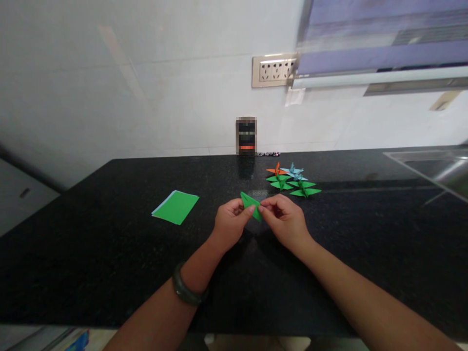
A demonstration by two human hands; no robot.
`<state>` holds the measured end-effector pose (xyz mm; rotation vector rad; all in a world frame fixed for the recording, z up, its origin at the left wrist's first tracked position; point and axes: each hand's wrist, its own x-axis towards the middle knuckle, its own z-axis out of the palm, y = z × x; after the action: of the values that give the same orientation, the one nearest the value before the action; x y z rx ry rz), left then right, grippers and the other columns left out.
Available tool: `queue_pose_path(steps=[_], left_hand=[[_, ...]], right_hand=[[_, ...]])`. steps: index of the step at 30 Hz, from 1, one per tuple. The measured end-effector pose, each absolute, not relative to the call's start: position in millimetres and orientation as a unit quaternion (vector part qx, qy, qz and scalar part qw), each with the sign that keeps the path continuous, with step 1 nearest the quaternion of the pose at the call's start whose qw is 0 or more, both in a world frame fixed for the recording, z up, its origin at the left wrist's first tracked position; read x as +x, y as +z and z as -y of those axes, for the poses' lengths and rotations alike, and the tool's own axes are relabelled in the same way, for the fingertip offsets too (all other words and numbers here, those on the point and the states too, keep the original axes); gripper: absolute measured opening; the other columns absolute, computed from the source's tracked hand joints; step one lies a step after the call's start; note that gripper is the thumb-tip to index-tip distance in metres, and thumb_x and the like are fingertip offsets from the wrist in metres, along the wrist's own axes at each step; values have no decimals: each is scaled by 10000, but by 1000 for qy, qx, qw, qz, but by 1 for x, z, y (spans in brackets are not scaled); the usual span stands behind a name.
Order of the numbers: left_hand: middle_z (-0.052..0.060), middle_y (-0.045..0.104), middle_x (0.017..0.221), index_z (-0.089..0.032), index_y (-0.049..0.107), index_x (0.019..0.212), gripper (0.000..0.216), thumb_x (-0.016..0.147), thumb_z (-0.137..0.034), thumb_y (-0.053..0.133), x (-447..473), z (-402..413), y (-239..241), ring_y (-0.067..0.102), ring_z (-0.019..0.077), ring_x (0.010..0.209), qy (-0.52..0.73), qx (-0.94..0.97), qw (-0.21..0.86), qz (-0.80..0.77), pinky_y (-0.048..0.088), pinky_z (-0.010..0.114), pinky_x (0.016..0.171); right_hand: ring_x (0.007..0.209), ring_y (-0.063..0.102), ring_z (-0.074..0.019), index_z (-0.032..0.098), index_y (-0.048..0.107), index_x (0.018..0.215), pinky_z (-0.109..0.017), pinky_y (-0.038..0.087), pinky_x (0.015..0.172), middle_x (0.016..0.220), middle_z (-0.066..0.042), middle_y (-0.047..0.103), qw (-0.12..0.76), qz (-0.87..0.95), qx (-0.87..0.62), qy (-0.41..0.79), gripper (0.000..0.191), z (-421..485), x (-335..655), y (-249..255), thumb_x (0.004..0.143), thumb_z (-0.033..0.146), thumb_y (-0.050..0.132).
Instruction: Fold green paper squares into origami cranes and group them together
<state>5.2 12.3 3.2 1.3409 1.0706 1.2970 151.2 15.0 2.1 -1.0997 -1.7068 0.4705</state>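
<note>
Both hands pinch one small folded green paper piece (251, 204) just above the black counter (109, 234). My left hand (231, 222) grips its left side with fingers curled. My right hand (284, 219) pinches its right edge between thumb and fingertips. The paper is a pointed, partly folded shape tilted up to the left.
A stack of green paper sheets (176, 206) lies to the left. Several finished paper cranes, orange (277, 170), blue (293, 172) and green (303, 188), sit behind the hands. A small dark object (246, 136) stands by the wall, a sink (435, 170) at right, a socket strip (275, 70) above.
</note>
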Motion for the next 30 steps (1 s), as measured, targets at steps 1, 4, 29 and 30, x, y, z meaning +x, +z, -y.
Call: queue_pose_path(steps=[1,4,29,30], left_hand=[[-4,602,604,-136,634,690,201,698,-336,645,4,-12,3,504,95,538,526,562,457,-445,407,215,531],[-19,580,545,-144,645,639,182,699,-316,639,4,-10,7,466,87,498,524,588,389,-479,369,204,489],[-30,498,513,-140,642,620,214,734,-305,567,12,-3,10,417,92,493,461,627,341,-527,316,210,474],[-31,493,508,-139,636,607,217,729,-304,569,13,-3,10,415,91,492,463,623,341,-531,314,209,473]], right_hand=[[581,514,-120,190,620,775,-241,420,537,662,-10,554,505,708,-457,190,60,-15,151,2,768,228,574],[585,531,-127,187,640,801,-247,428,546,657,-16,574,502,720,-450,164,83,-14,152,3,775,224,571],[510,489,-116,177,529,534,-236,336,503,528,-14,542,411,785,-461,-45,207,-13,152,9,741,172,530],[514,496,-119,175,534,534,-237,343,508,529,-18,549,413,786,-456,-55,212,-13,151,8,746,168,527]])
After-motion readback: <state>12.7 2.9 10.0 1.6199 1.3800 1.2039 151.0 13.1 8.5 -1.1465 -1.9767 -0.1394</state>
